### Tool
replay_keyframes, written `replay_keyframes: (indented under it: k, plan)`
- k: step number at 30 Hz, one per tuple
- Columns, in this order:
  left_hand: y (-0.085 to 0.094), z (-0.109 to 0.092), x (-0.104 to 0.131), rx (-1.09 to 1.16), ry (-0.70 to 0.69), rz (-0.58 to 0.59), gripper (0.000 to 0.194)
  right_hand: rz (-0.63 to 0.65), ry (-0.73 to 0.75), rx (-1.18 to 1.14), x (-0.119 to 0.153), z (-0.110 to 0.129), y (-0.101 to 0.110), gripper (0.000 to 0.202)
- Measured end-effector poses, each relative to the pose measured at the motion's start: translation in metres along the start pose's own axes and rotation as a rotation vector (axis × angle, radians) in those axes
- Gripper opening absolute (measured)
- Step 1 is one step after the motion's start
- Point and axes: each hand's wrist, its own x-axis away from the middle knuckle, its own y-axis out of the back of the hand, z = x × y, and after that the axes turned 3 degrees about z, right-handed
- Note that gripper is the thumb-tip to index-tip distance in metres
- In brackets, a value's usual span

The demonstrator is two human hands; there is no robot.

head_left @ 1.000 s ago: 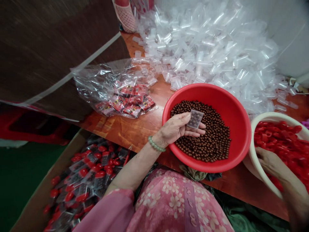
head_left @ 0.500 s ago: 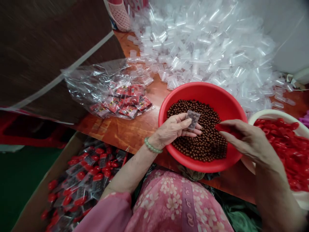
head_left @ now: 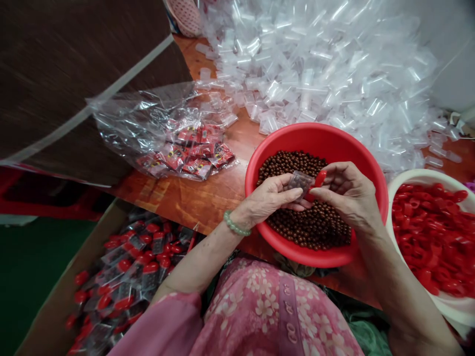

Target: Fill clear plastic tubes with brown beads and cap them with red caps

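Over the red basin (head_left: 315, 257), my left hand (head_left: 272, 197) holds a small clear container (head_left: 300, 184) with dark balls inside, pinched between thumb and fingers. My right hand (head_left: 347, 190) grips a red cap (head_left: 319, 179) at the container's right end; whether the cap is seated cannot be made out. Brown balls (head_left: 311, 230) fill the lower part of the basin beneath both hands. To the right, a white basin (head_left: 393, 198) holds many red caps (head_left: 432, 237).
Clear containers (head_left: 297, 64) are heaped behind the basin. A plastic bag (head_left: 137, 116) with red packets (head_left: 196, 151) lies on the wooden table (head_left: 166, 200). Lower left, a cardboard box (head_left: 55, 301) holds red-capped containers (head_left: 126, 282). A pink basket (head_left: 185, 17) stands at the back.
My right hand has moved left with the red cap, from the basin's right side to the container. My left hand stays nearly in place, the container now tilted differently.
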Motion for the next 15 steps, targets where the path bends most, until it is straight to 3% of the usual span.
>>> replay_keyframes:
  k: [4,11,15]
  plan:
    - [0.0,0.001,-0.001,0.006,-0.038,-0.057,0.044,-0.09,-0.027,-0.107,-0.004,-0.007,-0.006,0.024]
    - [0.0,0.0,0.0,0.009,-0.038,-0.037,0.047,-0.067,-0.072,-0.31,-0.008,-0.018,-0.005,0.035]
    - [-0.001,0.0,-0.001,-0.014,-0.067,-0.038,0.044,-0.095,-0.026,-0.309,-0.008,-0.02,-0.005,0.043]
